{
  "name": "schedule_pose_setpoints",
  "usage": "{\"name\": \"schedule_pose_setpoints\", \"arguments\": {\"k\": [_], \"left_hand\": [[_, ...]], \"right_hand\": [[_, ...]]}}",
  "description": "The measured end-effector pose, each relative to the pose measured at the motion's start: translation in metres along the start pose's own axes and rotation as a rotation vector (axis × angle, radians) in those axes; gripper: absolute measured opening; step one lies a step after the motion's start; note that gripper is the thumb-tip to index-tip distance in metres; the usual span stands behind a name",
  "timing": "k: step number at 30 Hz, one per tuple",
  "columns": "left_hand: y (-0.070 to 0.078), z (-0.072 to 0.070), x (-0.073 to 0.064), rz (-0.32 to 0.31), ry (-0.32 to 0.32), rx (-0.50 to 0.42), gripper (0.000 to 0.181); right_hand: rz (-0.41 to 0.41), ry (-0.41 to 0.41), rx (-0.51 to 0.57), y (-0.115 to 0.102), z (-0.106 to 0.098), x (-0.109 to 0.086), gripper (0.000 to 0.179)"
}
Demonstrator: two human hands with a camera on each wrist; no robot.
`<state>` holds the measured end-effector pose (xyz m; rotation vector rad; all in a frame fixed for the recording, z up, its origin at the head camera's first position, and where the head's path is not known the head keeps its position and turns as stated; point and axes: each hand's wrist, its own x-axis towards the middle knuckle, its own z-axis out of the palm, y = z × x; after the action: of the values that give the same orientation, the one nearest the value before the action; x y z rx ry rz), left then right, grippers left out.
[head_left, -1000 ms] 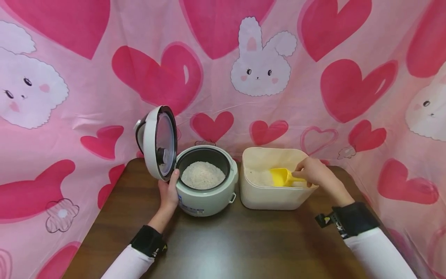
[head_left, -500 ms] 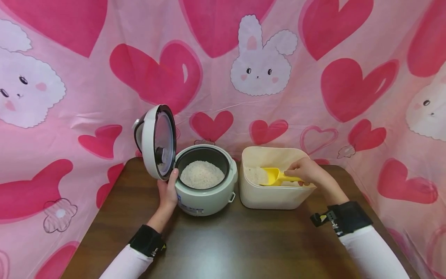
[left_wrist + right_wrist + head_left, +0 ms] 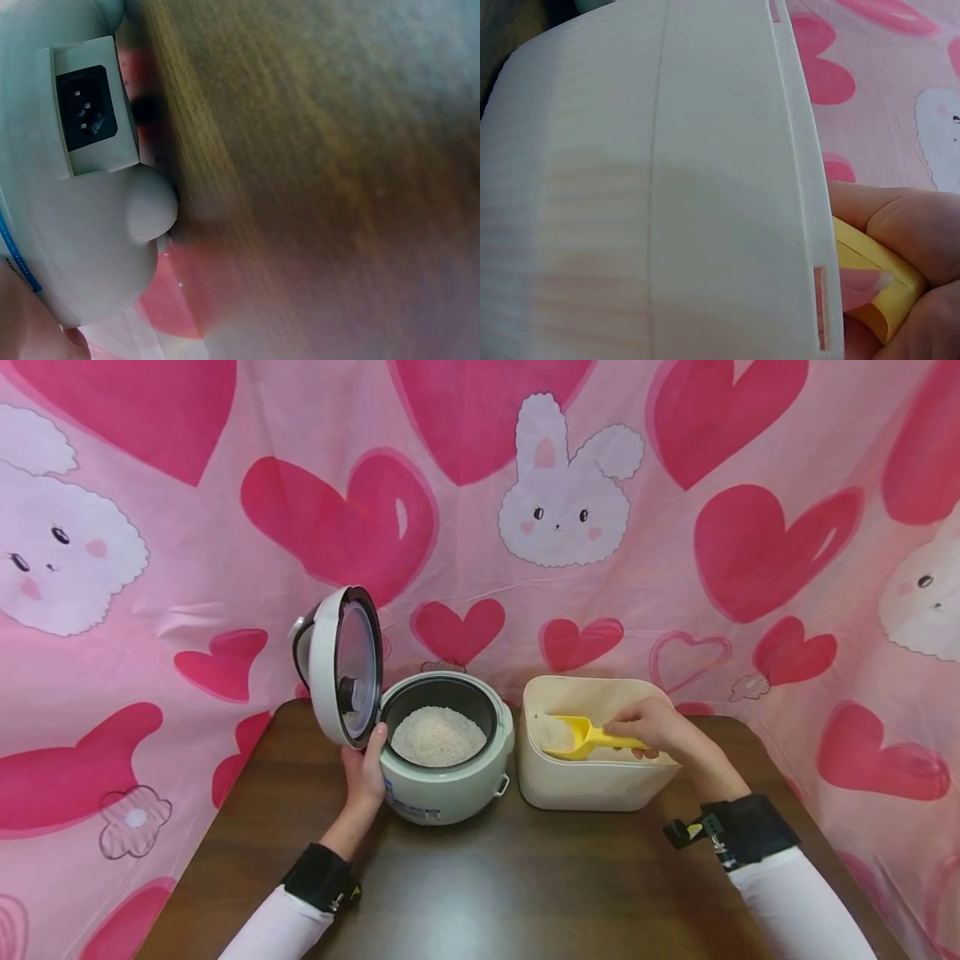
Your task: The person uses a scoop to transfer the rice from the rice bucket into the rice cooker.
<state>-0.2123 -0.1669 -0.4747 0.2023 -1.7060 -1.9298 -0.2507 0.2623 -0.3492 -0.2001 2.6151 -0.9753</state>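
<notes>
A white rice cooker (image 3: 441, 793) stands with its lid (image 3: 326, 668) raised to the left and a mound of rice (image 3: 438, 737) in its dark inner pot. My left hand (image 3: 365, 774) rests against the cooker's left side, thumb straight along the rim beside the hinge, the other fingers mostly hidden below the lid. My right hand (image 3: 651, 727) reaches over the cream-coloured bin (image 3: 585, 787) and grips the handle of a yellow scoop (image 3: 592, 739). The scoop's bowl is inside the bin, with rice in and around it. In the right wrist view, fingers wrap the scoop handle (image 3: 881, 285) behind the bin wall.
Cooker and bin stand side by side at the back of a dark wooden table (image 3: 480, 885). A pink heart-and-rabbit cloth (image 3: 465, 552) hangs right behind them and along both sides. The cooker's power socket (image 3: 86, 109) faces the left wrist camera.
My right hand has moved the scoop leftward through the bin, and its bowl now lies near the bin's left wall with rice in it. The left hand stays at the cooker.
</notes>
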Motion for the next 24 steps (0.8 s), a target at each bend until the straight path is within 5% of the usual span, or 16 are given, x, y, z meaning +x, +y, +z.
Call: {"name": "schedule_pose_setpoints", "arguments": {"k": [12,24], "left_hand": [[-0.007,0.002,-0.001,0.002,0.006,-0.006,0.049],[-0.003,0.0,0.001,-0.007,0.01,-0.001,0.047]], "right_hand": [[-0.047,-0.1,0.12,0.024,-0.016,-0.009,0.038],[-0.028,-0.046,0.08,0.029,-0.03,-0.018,0.042]]}}
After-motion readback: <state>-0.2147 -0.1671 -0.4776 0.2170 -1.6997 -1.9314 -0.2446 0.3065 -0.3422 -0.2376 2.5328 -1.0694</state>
